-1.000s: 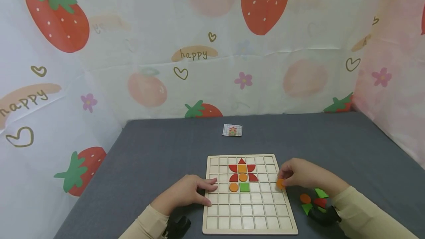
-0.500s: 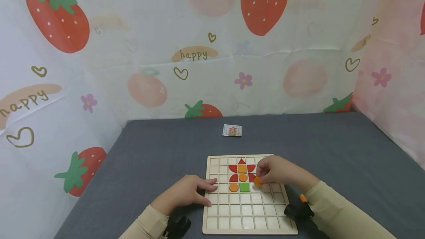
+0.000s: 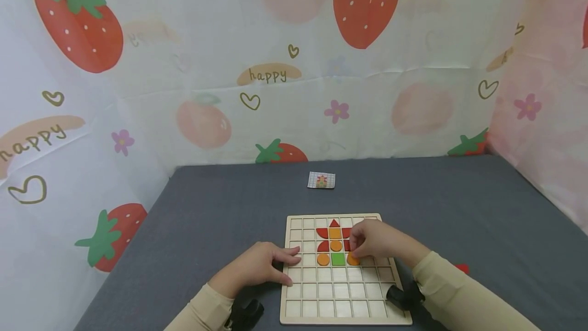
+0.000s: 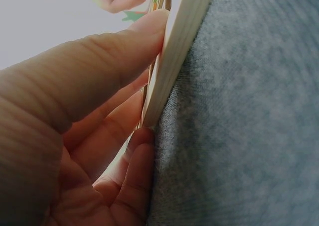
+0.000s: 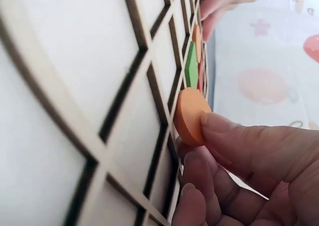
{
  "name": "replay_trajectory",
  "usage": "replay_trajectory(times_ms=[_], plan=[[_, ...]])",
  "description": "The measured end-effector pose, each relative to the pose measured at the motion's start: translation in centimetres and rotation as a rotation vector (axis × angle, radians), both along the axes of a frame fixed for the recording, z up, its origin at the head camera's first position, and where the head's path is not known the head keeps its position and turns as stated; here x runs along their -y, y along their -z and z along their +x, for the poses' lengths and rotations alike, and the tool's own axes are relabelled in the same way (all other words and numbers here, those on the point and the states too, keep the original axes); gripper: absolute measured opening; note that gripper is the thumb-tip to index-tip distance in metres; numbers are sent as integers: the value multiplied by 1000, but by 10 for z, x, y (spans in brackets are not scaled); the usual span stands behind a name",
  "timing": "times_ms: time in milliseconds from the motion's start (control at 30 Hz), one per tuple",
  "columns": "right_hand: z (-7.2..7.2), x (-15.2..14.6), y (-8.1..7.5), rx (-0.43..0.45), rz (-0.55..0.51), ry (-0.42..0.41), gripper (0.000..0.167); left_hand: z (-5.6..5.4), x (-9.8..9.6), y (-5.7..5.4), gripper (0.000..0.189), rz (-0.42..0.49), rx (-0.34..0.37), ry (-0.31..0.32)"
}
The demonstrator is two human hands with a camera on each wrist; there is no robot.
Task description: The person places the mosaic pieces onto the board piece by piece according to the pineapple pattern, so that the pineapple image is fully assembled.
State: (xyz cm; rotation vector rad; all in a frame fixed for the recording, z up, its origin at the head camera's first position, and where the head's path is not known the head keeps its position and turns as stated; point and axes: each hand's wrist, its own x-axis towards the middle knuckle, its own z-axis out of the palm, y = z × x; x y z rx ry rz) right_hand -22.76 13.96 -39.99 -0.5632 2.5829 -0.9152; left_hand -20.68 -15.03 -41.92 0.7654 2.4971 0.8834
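Note:
My right hand [image 3: 374, 239] pinches an orange disc [image 5: 190, 115] between thumb and fingers, over the cell just right of the green square [image 3: 337, 259] on the wooden grid board [image 3: 317, 315]. In the right wrist view the disc is tilted against the grid bars. My left hand [image 3: 264, 264] rests at the board's left edge, fingers and thumb extended; the thumb [image 4: 144, 29] touches the rim in the left wrist view. Laid in the grid are red pieces [image 3: 322, 233], an orange square [image 3: 335, 233], and two orange discs, one left of the green square [image 3: 323, 259], one above it.
A small pattern card [image 3: 321, 180] lies on the dark grey cloth [image 3: 229, 203] beyond the board. Part of a red piece [image 3: 462, 268] shows beside the right sleeve [image 3: 459, 290], which covers the other loose pieces. A strawberry-print curtain [image 3: 206, 65] stands behind the table.
My right hand has carried the orange disc leftward from the board's right edge to the cell beside the green square. The left hand has stayed in place.

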Motion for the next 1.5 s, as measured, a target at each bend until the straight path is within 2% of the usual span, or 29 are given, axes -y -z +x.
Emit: replay_trajectory(times_ms=[233, 467, 633, 833, 1133, 1367, 1500], plan=[[5, 5, -2, -30, 37, 5, 19, 0, -1, 0, 54, -1, 3, -1], [6, 9, -2, -28, 77, 60, 22, 0, 0, 0, 55, -3, -1, 0], [6, 5, -1, -35, 46, 30, 21, 0, 0, 1, 55, 2, 7, -5], [4, -17, -9, 7, -26, 28, 13, 0, -1, 2, 55, 2, 11, -8], [8, -60, -26, 21, -20, 57, 5, 0, 0, 1, 54, -2, 9, -12], [12, -96, -28, 29, -36, 6, 7, -1, 0, 2, 54, -4, 7, -8], [16, -115, -26, 38, -37, 8, 9, -1, 0, 1, 54, -2, 10, -11]])
